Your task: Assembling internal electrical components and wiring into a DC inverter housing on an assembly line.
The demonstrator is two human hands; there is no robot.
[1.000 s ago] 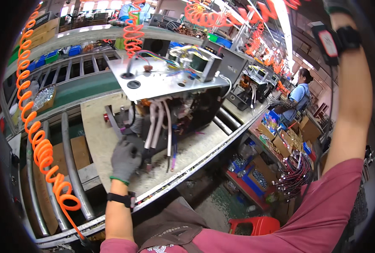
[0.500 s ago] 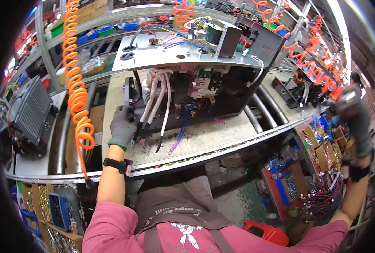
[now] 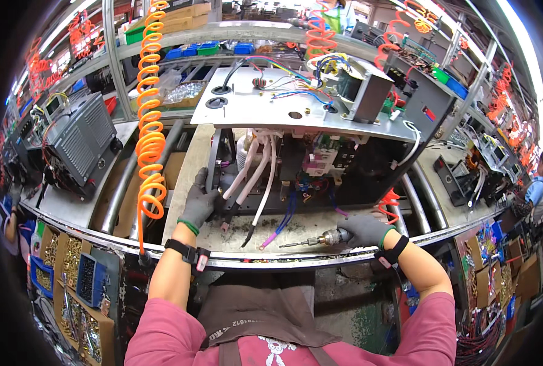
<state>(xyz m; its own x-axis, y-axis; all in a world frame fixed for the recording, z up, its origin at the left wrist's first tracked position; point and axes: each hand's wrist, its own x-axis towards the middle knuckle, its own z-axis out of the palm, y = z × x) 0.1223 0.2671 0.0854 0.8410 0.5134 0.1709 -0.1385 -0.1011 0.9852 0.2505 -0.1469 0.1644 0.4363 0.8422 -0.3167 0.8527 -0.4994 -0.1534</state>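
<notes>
An open electrical machine chassis point(image 3: 320, 155) stands on a pale board, with a silver top plate point(image 3: 265, 91) carrying coloured wires and a transformer. White-sleeved cables point(image 3: 263, 168) hang from its front. My gloved left hand point(image 3: 201, 198) grips the lower part of the black upright panel point(image 3: 217, 152) at the chassis's left end; some fingertips are hidden behind it. My gloved right hand point(image 3: 364, 231) is wrapped round an air screwdriver point(image 3: 327, 237). Its long bit points left, level, just in front of blue leads with purple ends point(image 3: 277, 235). The bit touches no screw that I can see.
An orange coiled hose point(image 3: 151, 140) hangs left of the chassis. Metal rollers point(image 3: 122, 189) flank the board. Another grey machine point(image 3: 79, 143) stands left, and a partly built one point(image 3: 470, 174) right. Screw bins point(image 3: 70, 274) sit low at the left. A co-worker point(image 3: 535, 189) is at far right.
My right hand has come in from the far right to the front of the chassis, now with the air screwdriver. My left hand stays at the panel. The view has shifted, so everything sits farther right.
</notes>
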